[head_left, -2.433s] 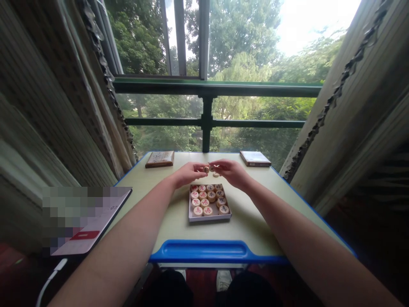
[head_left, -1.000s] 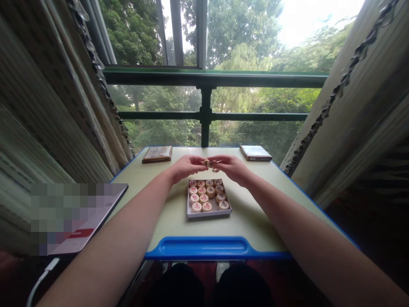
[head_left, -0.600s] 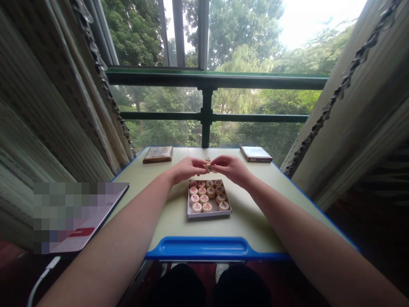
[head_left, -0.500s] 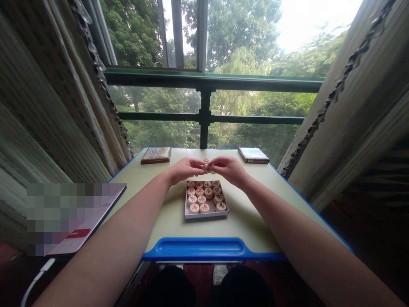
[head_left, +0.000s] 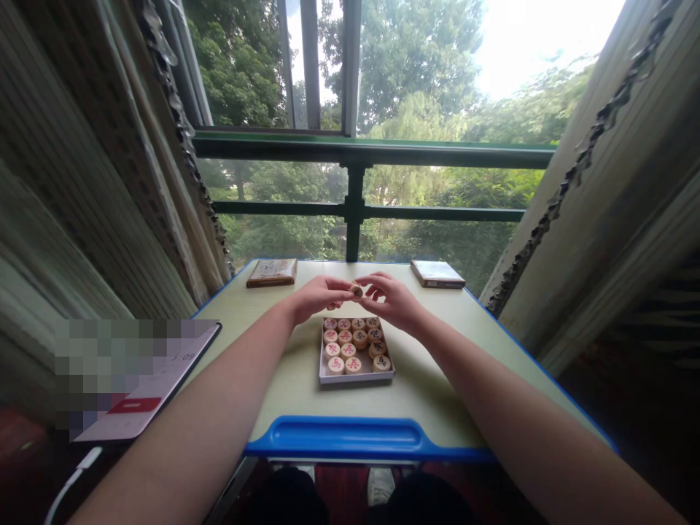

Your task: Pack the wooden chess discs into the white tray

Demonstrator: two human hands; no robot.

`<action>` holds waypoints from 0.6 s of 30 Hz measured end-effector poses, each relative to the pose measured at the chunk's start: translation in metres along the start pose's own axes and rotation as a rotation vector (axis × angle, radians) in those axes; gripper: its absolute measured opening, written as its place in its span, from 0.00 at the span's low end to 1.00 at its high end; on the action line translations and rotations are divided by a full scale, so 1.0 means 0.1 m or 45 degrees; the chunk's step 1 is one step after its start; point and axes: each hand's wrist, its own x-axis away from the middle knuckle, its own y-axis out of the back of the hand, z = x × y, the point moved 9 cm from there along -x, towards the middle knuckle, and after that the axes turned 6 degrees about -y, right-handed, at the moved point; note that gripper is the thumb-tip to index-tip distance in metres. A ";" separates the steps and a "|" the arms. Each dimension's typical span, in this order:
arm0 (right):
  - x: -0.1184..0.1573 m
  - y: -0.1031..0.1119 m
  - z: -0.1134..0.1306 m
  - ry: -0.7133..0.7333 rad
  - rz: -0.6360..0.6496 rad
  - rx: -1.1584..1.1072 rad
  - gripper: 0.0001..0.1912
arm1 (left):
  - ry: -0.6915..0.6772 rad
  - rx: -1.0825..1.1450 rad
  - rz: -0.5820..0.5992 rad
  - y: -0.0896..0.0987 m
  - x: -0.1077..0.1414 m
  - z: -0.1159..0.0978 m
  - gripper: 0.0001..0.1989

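My left hand (head_left: pixel 324 297) is closed on a round wooden Chinese chess piece (head_left: pixel 356 292), pinched between thumb and fingertips above the table. Close on its right is my right hand (head_left: pixel 389 297), with fingers parted and fingertips near the piece; whether they touch it I cannot tell. Just below both hands lies a shallow white box (head_left: pixel 357 378) holding rows of chess pieces. Pieces with red characters (head_left: pixel 348 351) fill its left side, and dark-lettered pieces (head_left: pixel 381 364) stand on the right. A gap shows in the front rows between them.
A flat brown box (head_left: pixel 272 273) lies at the table's far left, and another flat box (head_left: pixel 438 274) at the far right. A tablet (head_left: pixel 180 364) with a white cable (head_left: pixel 74 477) is at the left edge. The pale table (head_left: pixel 437 394) has a blue front tray (head_left: pixel 347 435).
My right fingers have spread and drawn back from the piece, which stays in my left hand. The whole view has shifted slightly, with everything lower in the picture.
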 end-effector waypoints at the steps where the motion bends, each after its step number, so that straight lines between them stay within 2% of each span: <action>1: 0.01 0.00 0.02 0.041 -0.001 0.051 0.16 | 0.000 0.011 -0.005 0.01 0.00 0.00 0.20; 6: 0.05 -0.02 0.08 0.176 -0.007 0.216 0.11 | 0.012 0.059 0.036 -0.04 0.00 0.00 0.20; 11: 0.06 0.01 0.10 0.215 -0.026 0.237 0.14 | 0.007 0.147 -0.002 -0.02 0.00 -0.01 0.19; 18: 0.07 -0.03 0.13 0.235 0.024 0.236 0.14 | -0.005 0.122 0.062 -0.07 0.00 -0.01 0.17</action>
